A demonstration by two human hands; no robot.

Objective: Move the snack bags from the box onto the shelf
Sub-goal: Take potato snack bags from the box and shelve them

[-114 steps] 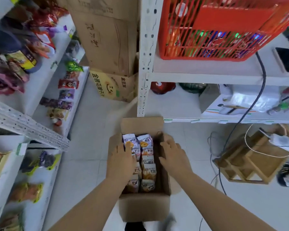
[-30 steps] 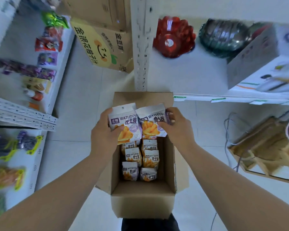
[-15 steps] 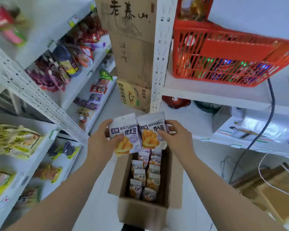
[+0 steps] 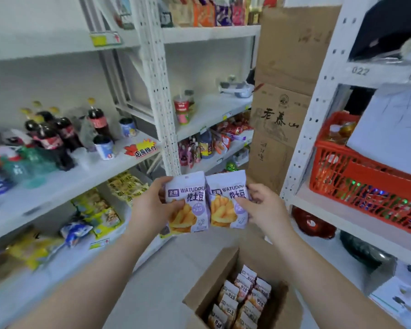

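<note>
1. Left hand [image 4: 150,210] is up and gripping: thumb pressed across the front of the left bag [image 4: 190,195], fingers curled behind its outer edge.
2. Right hand [image 4: 266,210] mirrors it, with the thumb on the front of the right bag [image 4: 226,203] and fingers wrapped round the far edge.
3. Both bags are upright with their fronts facing the camera. They touch edge to edge between the two thumbs, in the air, clear of box and shelf alike.
4. Straight down below the right fingers is the box [image 4: 211,276] on the floor, flaps open. More bags [image 4: 241,298] stand on end inside it in two rows.
5. Out past the left knuckles is the shelf [image 4: 81,172]. Cola bottles [image 4: 55,136] and cups sit on it, above finger level.
6. One board lower, just beyond the left fingers, lie yellow packs [image 4: 128,186], blurred.
7. Beyond the bag tops, away from both hands, brown cartons [image 4: 282,115] are stacked high.
8. Off to the right of the right fingers is a red basket [image 4: 365,176] on a white rack. Its contents are too blurred to tell.
</note>
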